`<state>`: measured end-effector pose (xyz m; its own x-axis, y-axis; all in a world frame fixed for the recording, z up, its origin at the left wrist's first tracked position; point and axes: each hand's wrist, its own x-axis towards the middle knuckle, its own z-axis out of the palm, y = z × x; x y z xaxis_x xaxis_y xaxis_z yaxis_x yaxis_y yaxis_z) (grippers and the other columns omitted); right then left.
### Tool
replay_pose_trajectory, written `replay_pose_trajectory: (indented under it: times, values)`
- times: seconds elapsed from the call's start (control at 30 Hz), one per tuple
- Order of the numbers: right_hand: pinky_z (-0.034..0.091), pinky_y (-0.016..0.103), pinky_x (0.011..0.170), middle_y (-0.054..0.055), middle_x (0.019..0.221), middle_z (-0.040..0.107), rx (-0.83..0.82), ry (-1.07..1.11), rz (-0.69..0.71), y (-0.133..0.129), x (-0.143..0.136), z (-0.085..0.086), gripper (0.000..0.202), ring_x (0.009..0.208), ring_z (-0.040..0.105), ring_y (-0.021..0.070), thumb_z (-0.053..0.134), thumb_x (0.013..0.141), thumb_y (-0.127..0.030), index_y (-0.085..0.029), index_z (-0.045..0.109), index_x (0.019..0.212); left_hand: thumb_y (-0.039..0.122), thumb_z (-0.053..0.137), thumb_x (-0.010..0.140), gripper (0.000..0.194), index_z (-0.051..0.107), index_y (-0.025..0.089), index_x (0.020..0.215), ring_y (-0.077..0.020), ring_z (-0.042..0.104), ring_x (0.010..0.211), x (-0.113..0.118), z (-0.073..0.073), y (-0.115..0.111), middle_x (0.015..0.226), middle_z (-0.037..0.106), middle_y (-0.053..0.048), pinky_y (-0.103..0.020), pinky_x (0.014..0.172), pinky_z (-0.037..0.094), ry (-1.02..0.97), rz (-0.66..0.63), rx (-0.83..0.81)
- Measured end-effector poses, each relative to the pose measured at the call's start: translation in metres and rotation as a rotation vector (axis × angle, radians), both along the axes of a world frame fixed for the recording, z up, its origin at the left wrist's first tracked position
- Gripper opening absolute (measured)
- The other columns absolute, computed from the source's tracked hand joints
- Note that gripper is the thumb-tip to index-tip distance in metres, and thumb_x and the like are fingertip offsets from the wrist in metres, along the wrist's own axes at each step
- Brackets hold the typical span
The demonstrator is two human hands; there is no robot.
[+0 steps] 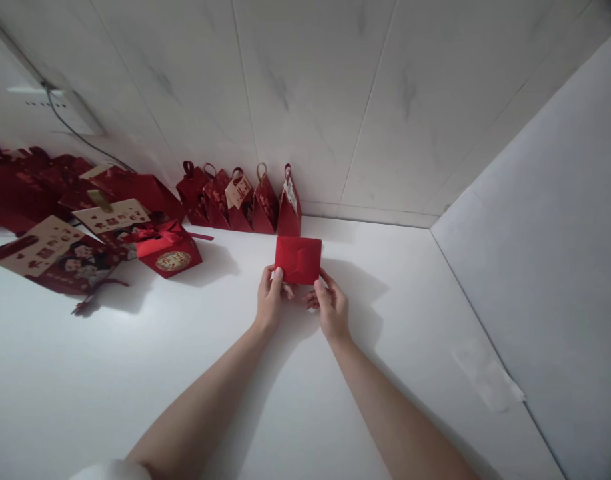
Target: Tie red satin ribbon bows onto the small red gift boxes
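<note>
Between my two hands is a bright red paper box [298, 261], raised above the white table. The face towards me is plain and nearly square, with overlapping folded flaps at its middle; its other sides are hidden. My left hand [272, 293] grips the lower left corner, thumb on the front face. At the lower right corner my right hand [332, 303] holds it the same way, fingers curled beneath. Just behind the box stands a row of several small red gift boxes [265, 207] with ribbon loops on top, close to the wall.
Left on the table [185, 373] sits a red box with a bow and gold emblem [174, 259]. Printed gift bags [60, 260] and more red boxes crowd the far left. A tiled wall [310, 100] bounds the back, a pale panel [545, 220] the right. A cable [75, 133] hangs at upper left.
</note>
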<state>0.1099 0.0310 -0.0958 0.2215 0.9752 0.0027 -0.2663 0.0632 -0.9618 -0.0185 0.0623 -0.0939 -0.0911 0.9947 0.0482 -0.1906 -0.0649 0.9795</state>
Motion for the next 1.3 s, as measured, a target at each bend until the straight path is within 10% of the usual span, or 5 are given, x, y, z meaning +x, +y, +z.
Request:
replay_pose_trajectory:
  times: [1.3]
  values:
    - [0.05, 0.027, 0.061, 0.009, 0.111, 0.069, 0.017, -0.036, -0.107, 0.0032, 0.0002, -0.0013, 0.049, 0.08, 0.067, 0.0182, 0.056, 0.089, -0.049, -0.024, 0.048, 0.13, 0.054, 0.062, 0.085, 0.058, 0.055, 0.018, 0.131, -0.019, 0.067, 0.059, 0.0016, 0.0058, -0.0051, 0.074, 0.072, -0.006, -0.029, 0.059, 0.055, 0.086, -0.135, -0.063]
